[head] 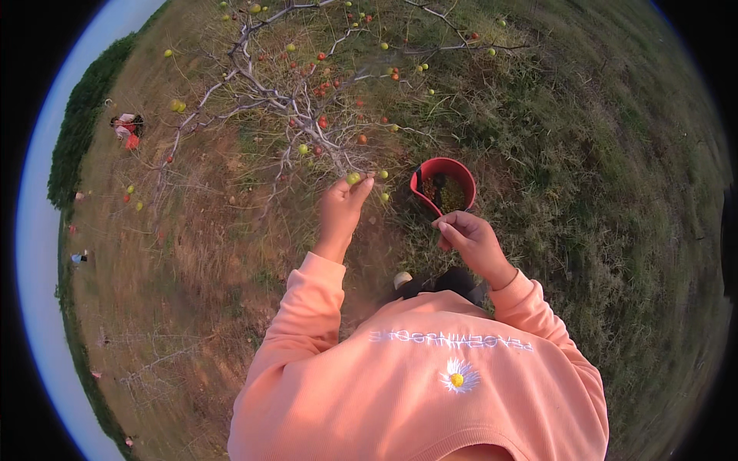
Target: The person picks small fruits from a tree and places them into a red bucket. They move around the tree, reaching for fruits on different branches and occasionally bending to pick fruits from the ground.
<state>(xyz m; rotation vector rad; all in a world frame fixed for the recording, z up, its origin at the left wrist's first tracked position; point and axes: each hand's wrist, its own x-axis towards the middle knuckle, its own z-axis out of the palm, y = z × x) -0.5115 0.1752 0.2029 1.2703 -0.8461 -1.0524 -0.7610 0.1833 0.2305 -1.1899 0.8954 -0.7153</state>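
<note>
My left hand [341, 206] is raised to the low end of a thorny-looking bare branch [311, 129], thumb and fingers pinched at its tip. A yellow-green round fruit [353, 178] sits right against those fingers. More green fruits hang just to their right. My right hand [470, 237] is by the near rim of a red bucket [471, 178], thumb and index finger drawn together; whether something small is between them cannot be seen. Inside the bucket lies a heap of small yellowish and reddish fruits [452, 197], partly in shadow.
Pale branches spread ahead and left, carrying red fruits [323, 122] and green ones. Grass and weeds [548, 173] cover the right side; drier brown ground [202, 271] lies left. Another person [125, 125] is far off at the left. My shoe [402, 280] shows below the bucket.
</note>
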